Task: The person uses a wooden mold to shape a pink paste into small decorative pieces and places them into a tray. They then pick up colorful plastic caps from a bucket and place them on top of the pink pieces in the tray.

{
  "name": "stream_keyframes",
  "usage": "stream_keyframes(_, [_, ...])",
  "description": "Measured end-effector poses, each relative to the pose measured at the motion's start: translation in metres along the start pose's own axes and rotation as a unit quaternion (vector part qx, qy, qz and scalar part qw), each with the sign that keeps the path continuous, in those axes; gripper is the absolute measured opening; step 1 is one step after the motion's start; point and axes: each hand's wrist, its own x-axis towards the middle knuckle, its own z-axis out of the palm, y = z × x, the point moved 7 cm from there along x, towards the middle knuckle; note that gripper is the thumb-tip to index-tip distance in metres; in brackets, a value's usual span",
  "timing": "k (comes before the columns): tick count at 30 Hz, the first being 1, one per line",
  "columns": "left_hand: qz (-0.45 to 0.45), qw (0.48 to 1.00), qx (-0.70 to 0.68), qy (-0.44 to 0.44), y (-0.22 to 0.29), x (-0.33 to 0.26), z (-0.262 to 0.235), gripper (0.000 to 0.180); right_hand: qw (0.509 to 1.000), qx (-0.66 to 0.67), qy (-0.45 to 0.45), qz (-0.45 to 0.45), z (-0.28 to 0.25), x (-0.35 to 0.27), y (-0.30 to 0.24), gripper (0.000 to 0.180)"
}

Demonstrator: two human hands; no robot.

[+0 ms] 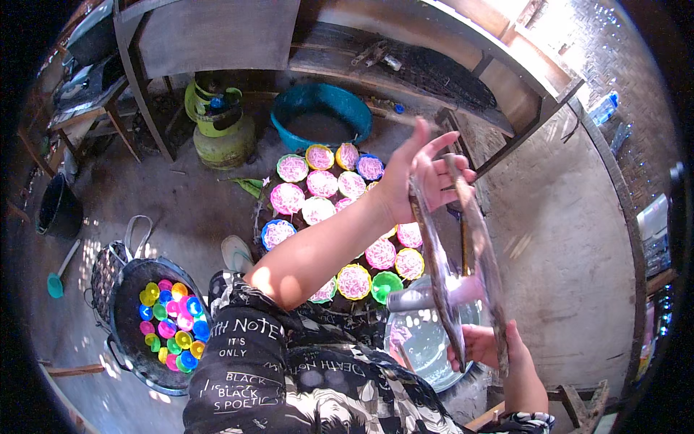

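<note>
Wooden press [463, 267] is clamped in both hands, left hand [423, 177] up top with fingers partly splayed, right hand [481, 346] gripping low, over the metal basin [423, 343], probably so drips land inside.

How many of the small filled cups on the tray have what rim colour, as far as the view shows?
Small plastic cups of pink-white strands on the round tray, visible ones, some hidden behind the left forearm:
Yellow rim: 4
Green rim: 3
Blue rim: 2
Pink or white rim: 7
Total: 16
</note>
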Motion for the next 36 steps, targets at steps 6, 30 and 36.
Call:
stream_keyframes(6, [0.078,0.997,-0.007,0.016,0.009,-0.011,-0.055,0.065,0.996,-0.036,0.034,0.075,-0.01,0.016,-0.015,0.103])
stream_keyframes(30, [0.085,0.992,-0.002,0.093,0.019,-0.04,-0.086,0.049,0.984,-0.099,0.142,0.03,-0.003,0.029,-0.027,0.044])
stream_keyframes(36, [0.108,0.987,0.005,0.121,0.043,-0.045,-0.073,0.047,0.983,-0.119,0.138,-0.003,-0.002,0.047,-0.025,0.035])
